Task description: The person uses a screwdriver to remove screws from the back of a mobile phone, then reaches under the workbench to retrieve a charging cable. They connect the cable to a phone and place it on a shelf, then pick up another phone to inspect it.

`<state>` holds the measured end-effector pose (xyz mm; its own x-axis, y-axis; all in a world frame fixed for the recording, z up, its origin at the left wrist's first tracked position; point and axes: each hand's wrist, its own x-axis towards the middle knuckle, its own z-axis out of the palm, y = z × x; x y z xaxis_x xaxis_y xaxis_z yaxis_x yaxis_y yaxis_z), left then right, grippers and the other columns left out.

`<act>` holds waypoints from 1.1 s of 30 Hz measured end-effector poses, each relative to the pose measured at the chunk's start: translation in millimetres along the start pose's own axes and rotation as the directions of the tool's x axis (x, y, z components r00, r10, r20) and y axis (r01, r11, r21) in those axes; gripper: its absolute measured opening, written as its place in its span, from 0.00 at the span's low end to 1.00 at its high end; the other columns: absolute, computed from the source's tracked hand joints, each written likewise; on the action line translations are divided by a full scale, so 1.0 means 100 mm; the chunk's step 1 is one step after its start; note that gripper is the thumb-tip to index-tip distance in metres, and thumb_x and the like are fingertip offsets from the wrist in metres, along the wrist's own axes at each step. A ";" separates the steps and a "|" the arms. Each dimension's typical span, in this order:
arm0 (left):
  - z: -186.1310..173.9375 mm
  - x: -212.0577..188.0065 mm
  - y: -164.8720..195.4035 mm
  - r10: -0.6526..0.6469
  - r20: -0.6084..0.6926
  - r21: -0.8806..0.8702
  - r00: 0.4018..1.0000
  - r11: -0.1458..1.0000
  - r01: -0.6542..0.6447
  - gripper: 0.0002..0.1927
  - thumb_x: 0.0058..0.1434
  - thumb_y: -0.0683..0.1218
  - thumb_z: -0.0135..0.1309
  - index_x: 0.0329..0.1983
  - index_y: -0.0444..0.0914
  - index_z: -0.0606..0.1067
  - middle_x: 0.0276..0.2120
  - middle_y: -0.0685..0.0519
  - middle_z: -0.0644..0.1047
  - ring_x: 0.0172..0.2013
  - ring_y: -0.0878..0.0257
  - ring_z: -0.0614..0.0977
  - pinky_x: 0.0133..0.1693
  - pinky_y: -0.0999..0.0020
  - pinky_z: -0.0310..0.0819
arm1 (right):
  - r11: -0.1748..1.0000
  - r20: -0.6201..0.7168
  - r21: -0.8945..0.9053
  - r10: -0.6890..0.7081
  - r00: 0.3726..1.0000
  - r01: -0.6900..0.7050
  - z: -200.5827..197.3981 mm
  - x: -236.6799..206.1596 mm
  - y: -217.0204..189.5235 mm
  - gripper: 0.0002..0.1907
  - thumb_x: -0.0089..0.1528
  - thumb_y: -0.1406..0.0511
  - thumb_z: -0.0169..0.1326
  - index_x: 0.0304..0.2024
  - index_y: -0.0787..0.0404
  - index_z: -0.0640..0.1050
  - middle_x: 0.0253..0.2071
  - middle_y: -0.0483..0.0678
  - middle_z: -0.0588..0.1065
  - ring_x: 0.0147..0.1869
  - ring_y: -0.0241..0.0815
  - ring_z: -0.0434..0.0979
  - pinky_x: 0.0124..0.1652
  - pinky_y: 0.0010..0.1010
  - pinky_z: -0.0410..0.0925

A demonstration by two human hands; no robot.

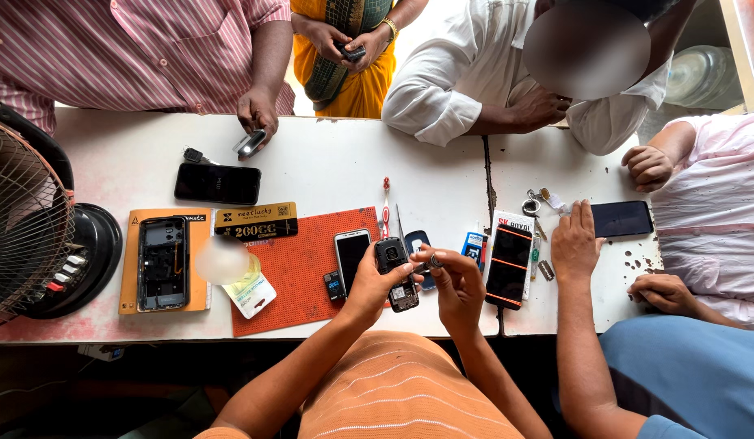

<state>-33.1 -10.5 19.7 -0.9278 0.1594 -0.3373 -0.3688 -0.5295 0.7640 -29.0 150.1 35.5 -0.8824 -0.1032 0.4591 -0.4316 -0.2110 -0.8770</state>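
Note:
My left hand (369,286) grips a small dark keypad phone (396,273) with its back cover off, held upright over the counter's near edge. My right hand (456,284) is beside it, its fingertips pinching a small round metal part (435,260) against the phone's right side. Under my hands lies an orange work mat (300,268) with a white smartphone (351,254) and a small dark battery (334,284) on it.
On the white counter (328,162) lie an opened phone on an orange box (162,262), a black smartphone (218,184), a black-and-gold box (255,220), a phone with orange stripes (507,265), keys (535,202). A fan (28,223) stands left. Several other people's hands rest around the counter.

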 end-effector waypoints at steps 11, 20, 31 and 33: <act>0.06 0.00 0.09 0.024 0.027 -0.006 0.999 1.000 -0.024 0.19 0.64 0.40 0.56 0.54 0.34 0.63 0.43 0.42 0.80 0.40 0.57 0.86 0.38 0.61 0.88 | 0.999 -0.112 0.004 0.044 0.993 -0.044 0.00 0.05 -0.04 0.14 0.68 0.73 0.54 0.55 0.64 0.70 0.54 0.54 0.75 0.60 0.44 0.78 0.61 0.34 0.73; 0.09 -0.01 0.16 -0.029 -0.007 -0.028 1.000 0.999 0.029 0.18 0.65 0.40 0.53 0.54 0.34 0.62 0.42 0.40 0.79 0.40 0.56 0.86 0.38 0.60 0.88 | 0.999 -0.132 0.042 0.036 0.991 -0.031 -0.04 0.05 -0.01 0.14 0.70 0.72 0.54 0.57 0.62 0.72 0.53 0.55 0.76 0.59 0.45 0.78 0.61 0.35 0.73; 0.12 0.00 0.19 -0.034 0.015 -0.059 0.999 0.998 0.035 0.18 0.65 0.40 0.52 0.56 0.35 0.61 0.44 0.40 0.79 0.40 0.57 0.86 0.39 0.61 0.88 | 0.984 -0.127 0.173 0.059 0.990 -0.037 -0.01 0.09 -0.04 0.12 0.69 0.72 0.52 0.56 0.61 0.72 0.54 0.56 0.78 0.61 0.49 0.80 0.61 0.41 0.74; 0.11 0.01 0.19 -0.017 0.021 -0.049 1.000 0.999 0.018 0.18 0.65 0.40 0.52 0.55 0.34 0.62 0.44 0.40 0.79 0.40 0.56 0.86 0.39 0.61 0.88 | 0.981 -0.117 0.196 0.015 0.993 0.008 -0.01 0.10 -0.04 0.14 0.68 0.74 0.54 0.56 0.61 0.72 0.54 0.54 0.76 0.62 0.48 0.79 0.63 0.41 0.72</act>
<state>-41.5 -11.1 40.2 -0.9222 0.1856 -0.3392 -0.3825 -0.5665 0.7299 -35.9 151.0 43.1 -0.9048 0.0075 0.4258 -0.3933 -0.3981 -0.8288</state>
